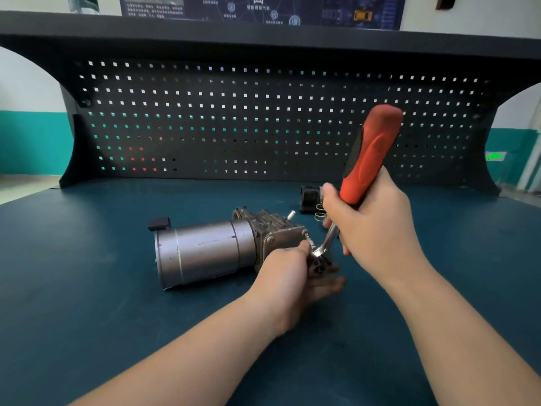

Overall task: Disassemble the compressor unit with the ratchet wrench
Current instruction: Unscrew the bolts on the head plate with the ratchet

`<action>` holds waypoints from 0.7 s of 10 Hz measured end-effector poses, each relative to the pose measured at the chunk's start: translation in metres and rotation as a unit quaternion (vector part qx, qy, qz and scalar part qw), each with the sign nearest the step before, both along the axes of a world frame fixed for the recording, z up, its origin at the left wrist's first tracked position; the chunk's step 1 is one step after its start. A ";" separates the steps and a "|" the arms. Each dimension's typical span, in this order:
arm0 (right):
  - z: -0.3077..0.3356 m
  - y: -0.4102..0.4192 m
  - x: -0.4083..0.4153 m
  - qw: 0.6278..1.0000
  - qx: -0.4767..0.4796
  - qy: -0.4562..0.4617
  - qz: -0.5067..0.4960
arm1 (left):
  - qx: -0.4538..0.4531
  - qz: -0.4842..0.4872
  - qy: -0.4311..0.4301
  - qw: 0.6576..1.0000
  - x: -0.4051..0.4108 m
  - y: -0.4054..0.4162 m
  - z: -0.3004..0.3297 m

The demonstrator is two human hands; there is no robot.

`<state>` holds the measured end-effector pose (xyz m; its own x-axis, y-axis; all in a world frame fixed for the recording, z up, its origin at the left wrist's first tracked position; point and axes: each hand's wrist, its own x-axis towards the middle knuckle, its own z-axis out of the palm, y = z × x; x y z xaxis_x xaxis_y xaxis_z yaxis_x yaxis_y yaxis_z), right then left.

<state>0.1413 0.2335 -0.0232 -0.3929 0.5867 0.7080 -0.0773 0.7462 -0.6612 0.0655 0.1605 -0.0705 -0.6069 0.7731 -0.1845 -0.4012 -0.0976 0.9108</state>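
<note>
The compressor unit (205, 250), a grey metal cylinder with a ribbed cast head at its right end, lies on its side on the blue bench top (87, 288). My right hand (371, 227) grips the ratchet wrench (370, 155) by its red and black handle, which points up and away. The wrench's shiny head sits low at the compressor's right end, against a bolt there. My left hand (289, 276) holds the wrench head and socket at that end, fingers curled around it. A loose bolt (291, 213) stands on top of the cast head.
A small black part (310, 199) and a coil spring (319, 213) lie behind my right hand. A black perforated back panel (263, 118) rises along the far edge of the bench, with a shelf above it.
</note>
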 end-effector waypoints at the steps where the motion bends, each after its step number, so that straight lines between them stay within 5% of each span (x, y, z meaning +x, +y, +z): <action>1: 0.001 0.006 0.000 1.000 -0.020 0.015 0.008 | -0.143 0.205 0.597 0.762 -0.018 -0.005 -0.002; 2: 0.002 0.011 0.002 0.999 -0.032 0.025 0.012 | -0.142 0.261 0.725 0.621 -0.039 -0.011 0.007; 3: 0.000 0.017 0.001 0.999 -0.040 0.030 0.015 | -0.262 0.118 0.775 0.563 -0.060 -0.011 -0.002; 5: -0.003 0.025 -0.001 0.997 0.009 0.073 -0.014 | -0.239 0.093 0.774 0.579 -0.064 -0.016 0.002; 7: -0.006 0.018 -0.002 0.992 0.077 0.097 0.019 | -0.243 0.042 0.800 0.547 -0.075 -0.022 0.015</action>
